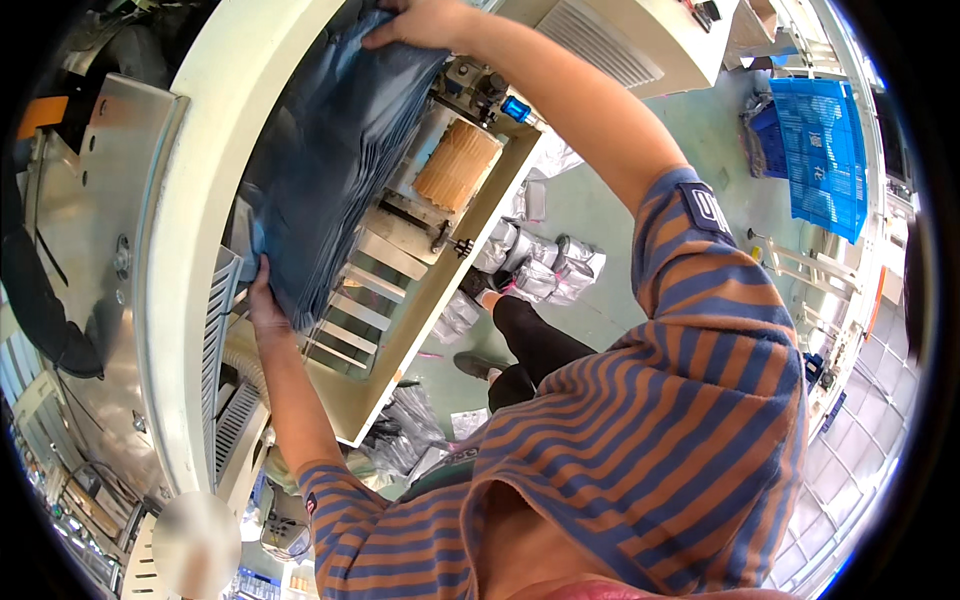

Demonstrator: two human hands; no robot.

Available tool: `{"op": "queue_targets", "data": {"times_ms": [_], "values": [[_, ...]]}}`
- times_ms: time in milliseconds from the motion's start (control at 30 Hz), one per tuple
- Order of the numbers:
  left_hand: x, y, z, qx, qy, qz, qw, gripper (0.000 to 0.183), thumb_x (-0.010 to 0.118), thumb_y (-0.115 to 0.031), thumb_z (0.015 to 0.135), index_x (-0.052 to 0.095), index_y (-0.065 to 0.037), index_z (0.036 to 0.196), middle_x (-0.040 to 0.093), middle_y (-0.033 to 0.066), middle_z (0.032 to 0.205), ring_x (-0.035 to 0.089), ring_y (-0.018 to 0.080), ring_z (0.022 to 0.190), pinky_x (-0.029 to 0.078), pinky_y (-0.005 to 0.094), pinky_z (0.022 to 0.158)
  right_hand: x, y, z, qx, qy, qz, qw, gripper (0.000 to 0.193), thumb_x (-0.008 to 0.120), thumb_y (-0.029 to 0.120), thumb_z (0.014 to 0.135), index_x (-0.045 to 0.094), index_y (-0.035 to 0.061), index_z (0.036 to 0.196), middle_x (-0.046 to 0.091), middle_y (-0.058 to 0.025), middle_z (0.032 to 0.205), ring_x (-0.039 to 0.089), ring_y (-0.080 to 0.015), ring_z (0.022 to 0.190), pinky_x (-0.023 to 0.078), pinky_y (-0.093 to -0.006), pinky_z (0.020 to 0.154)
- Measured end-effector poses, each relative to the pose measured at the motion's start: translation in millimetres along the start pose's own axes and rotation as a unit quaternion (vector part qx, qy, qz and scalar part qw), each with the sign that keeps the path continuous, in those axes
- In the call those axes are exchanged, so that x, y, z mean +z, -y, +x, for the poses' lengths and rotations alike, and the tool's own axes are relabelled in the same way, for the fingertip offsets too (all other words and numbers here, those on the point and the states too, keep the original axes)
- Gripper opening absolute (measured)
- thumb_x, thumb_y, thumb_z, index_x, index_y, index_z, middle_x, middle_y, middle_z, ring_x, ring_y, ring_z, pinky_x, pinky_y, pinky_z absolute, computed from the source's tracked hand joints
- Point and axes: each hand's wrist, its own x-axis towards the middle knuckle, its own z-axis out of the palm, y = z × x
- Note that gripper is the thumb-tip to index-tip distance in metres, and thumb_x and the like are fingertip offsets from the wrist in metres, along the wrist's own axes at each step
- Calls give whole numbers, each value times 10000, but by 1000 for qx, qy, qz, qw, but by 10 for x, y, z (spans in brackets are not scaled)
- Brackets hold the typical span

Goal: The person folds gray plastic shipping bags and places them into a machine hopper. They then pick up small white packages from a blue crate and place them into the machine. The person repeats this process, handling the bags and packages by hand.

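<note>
A thick stack of dark blue plastic bags (325,160) lies slanting across the machine, its many thin layers fanned along the right side. At its lower left end, my left hand (266,303) grips the edge, with part of the fingers hidden by the stack. My right hand (425,24) holds the far end from above, fingers curled over the plastic near the top of the view. Just right of the stack, inside the machine frame, sits a brownish ribbed block (456,166).
The cream machine frame (400,385) surrounds pale slats (365,290). A blue pneumatic fitting (516,108) is close under my right forearm. Silvery plastic bundles (540,265) lie on the floor by my feet. Blue crates (818,150) stand at the far right.
</note>
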Motion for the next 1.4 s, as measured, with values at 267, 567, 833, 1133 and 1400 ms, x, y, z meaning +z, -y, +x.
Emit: {"op": "queue_targets", "data": {"times_ms": [267, 567, 833, 1133, 1400], "values": [[-5, -187, -345, 64, -40, -14, 997, 421, 567, -209, 819, 457, 7, 1163, 508, 122, 1155, 499, 260, 1031, 396, 384, 894, 2, 290, -156, 82, 61, 190, 976, 552, 724, 187, 645, 530, -36, 1110, 571, -158, 1056, 541, -256, 963, 421, -302, 860], [-390, 177, 422, 196, -122, 248, 941, 505, 653, -228, 767, 462, 15, 1166, 508, 81, 1138, 468, 228, 1031, 392, 347, 872, 316, 292, -123, 30, 58, -117, 991, 448, 632, 235, 676, 564, 94, 1096, 577, -129, 1055, 540, -262, 998, 447, -358, 830], [-114, 306, 303, 58, -62, -34, 996, 597, 664, -205, 755, 380, -27, 1249, 415, 58, 1261, 411, 236, 1118, 324, 386, 950, 76, 268, -177, 35, -9, -154, 987, 399, 570, 172, 648, 594, 144, 1045, 613, -127, 943, 581, -268, 902, 482, -378, 765], [84, 158, -26, 93, -59, -32, 993, 522, 612, -108, 787, 383, -13, 1246, 430, 78, 1253, 417, 226, 1123, 318, 380, 957, 158, 224, -55, 116, 3, -162, 980, 440, 535, 153, 673, 549, 74, 1105, 580, -153, 1041, 558, -293, 973, 457, -361, 832], [213, 37, -292, 135, -54, -13, 989, 482, 594, -84, 793, 395, 13, 1222, 473, 98, 1199, 457, 234, 1081, 356, 389, 926, 302, -156, 26, 72, -93, -154, 981, 375, 595, 178, 671, 570, -3, 998, 607, -184, 911, 581, -305, 867, 461, -350, 766]]}}
